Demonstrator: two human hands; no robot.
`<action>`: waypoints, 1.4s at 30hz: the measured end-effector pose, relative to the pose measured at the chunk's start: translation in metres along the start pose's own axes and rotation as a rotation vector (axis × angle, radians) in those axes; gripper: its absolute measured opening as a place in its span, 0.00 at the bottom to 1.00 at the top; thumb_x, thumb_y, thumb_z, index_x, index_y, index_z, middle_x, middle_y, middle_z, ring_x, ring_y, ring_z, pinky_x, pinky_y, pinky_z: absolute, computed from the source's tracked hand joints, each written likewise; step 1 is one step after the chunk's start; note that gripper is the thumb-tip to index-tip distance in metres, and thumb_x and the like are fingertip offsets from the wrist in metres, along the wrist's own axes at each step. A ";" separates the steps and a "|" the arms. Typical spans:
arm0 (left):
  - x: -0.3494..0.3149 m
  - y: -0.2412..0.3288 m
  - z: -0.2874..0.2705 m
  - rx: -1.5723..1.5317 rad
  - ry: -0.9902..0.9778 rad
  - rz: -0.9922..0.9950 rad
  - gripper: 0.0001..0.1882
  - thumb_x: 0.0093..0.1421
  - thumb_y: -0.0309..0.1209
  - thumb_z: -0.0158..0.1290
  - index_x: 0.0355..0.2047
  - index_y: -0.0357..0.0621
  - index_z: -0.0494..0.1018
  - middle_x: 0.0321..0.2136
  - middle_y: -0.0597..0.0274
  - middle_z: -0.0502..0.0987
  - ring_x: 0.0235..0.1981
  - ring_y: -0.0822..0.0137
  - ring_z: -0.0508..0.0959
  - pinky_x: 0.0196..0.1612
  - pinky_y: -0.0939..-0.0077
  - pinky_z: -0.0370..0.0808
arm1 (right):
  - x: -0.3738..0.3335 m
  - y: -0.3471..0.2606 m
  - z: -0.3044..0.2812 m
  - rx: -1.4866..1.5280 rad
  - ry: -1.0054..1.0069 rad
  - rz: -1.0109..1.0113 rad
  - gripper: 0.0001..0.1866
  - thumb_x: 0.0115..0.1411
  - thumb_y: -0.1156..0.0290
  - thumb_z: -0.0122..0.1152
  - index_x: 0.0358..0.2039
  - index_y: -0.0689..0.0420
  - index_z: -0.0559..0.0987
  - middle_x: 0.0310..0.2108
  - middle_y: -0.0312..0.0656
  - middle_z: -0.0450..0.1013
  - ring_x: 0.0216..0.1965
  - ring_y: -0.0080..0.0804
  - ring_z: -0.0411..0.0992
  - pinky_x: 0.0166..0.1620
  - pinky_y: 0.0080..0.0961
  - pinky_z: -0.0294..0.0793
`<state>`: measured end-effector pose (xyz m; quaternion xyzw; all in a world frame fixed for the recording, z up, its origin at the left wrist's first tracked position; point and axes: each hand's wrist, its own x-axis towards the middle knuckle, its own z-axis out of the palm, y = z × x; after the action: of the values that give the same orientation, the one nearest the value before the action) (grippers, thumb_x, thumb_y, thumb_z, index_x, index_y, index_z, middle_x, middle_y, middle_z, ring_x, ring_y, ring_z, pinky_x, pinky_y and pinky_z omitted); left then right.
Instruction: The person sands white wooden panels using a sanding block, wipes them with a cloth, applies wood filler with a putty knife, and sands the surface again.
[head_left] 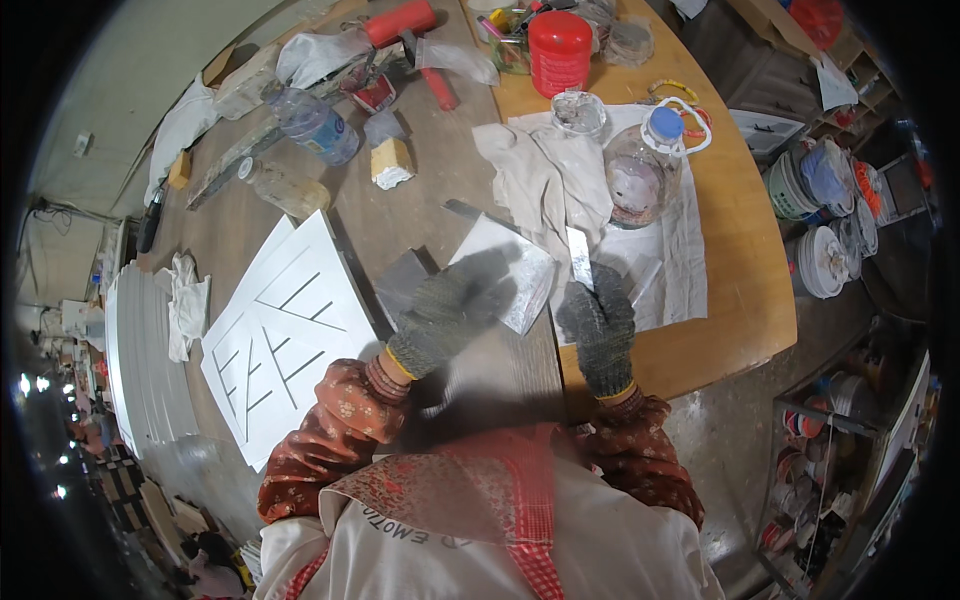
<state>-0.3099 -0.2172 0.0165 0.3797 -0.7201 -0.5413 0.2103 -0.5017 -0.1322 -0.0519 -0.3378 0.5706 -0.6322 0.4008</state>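
My right hand [600,328], in a dark grey knitted glove, is closed around a putty knife [580,258]. Its flat metal blade points up and away from me, with pale stuff smeared on it. A square white panel [525,280] lies in front of me, its surface patchy and smeared. Over the panel's left part is my left hand [450,310], gloved the same way. Motion blurs its fingers, so whether it grips the panel I cannot make out. Left of it, white sheets [285,335] with slanting dark slots lie stacked at an angle. A dark grey block [402,285] shows beside my left glove.
Past the panel lie a crumpled cloth [550,185], a jug with a blue cap [645,170], a small tub [578,113] and a red canister [560,55]. Further left stand plastic bottles [318,125], a yellow sponge [391,163] and a red-handled hammer [438,88]. Buckets [820,260] stand beyond the table's right edge.
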 end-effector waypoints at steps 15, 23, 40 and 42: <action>0.007 -0.011 0.035 0.558 0.092 0.260 0.17 0.56 0.36 0.59 0.43 0.42 0.74 0.38 0.50 0.78 0.39 0.50 0.78 0.42 0.61 0.75 | 0.015 0.004 -0.007 -0.790 -0.353 -0.660 0.11 0.58 0.68 0.61 0.41 0.53 0.80 0.32 0.44 0.76 0.31 0.44 0.74 0.33 0.39 0.73; 0.004 0.001 0.034 0.335 0.085 0.305 0.16 0.54 0.28 0.60 0.44 0.42 0.72 0.33 0.55 0.75 0.32 0.59 0.77 0.37 0.69 0.76 | 0.013 -0.006 -0.010 -0.526 -0.430 -0.438 0.13 0.56 0.71 0.63 0.42 0.59 0.80 0.37 0.42 0.79 0.36 0.38 0.77 0.38 0.33 0.75; -0.003 -0.026 -0.005 -0.209 0.070 0.023 0.10 0.58 0.27 0.60 0.39 0.36 0.77 0.31 0.61 0.79 0.33 0.71 0.79 0.36 0.76 0.77 | 0.013 -0.023 -0.012 -0.286 -0.360 -0.157 0.05 0.58 0.73 0.64 0.34 0.59 0.81 0.25 0.38 0.73 0.22 0.26 0.69 0.25 0.24 0.68; -0.005 0.000 -0.007 -0.124 0.095 -0.087 0.10 0.58 0.26 0.59 0.40 0.36 0.77 0.35 0.60 0.78 0.34 0.71 0.79 0.37 0.76 0.77 | 0.010 -0.032 -0.017 -0.287 -0.336 0.168 0.07 0.57 0.68 0.65 0.33 0.58 0.81 0.24 0.41 0.73 0.22 0.35 0.71 0.26 0.29 0.70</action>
<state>-0.3019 -0.2174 0.0196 0.4223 -0.6571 -0.5750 0.2436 -0.5254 -0.1330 -0.0227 -0.4432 0.6060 -0.4438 0.4894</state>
